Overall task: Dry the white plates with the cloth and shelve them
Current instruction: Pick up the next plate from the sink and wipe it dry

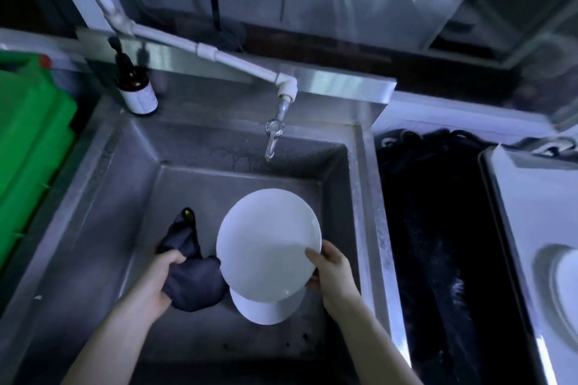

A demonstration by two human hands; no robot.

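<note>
Left hand (162, 278) grips the dark cloth (195, 286), right hand (334, 275) pinches a white plate (269, 244) over the sink (93, 197); drying seems barely begun, second plate (269, 311) waits beneath, shelving remains.

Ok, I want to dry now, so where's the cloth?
Head view, lower left of centre: the dark cloth is bunched in the left hand over the sink, just left of the held white plate.

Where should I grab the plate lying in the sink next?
Probably its near rim, from the near side: the lower plate seems to lie flat on the sink floor, and the held plate in the right hand covers its far part.
</note>
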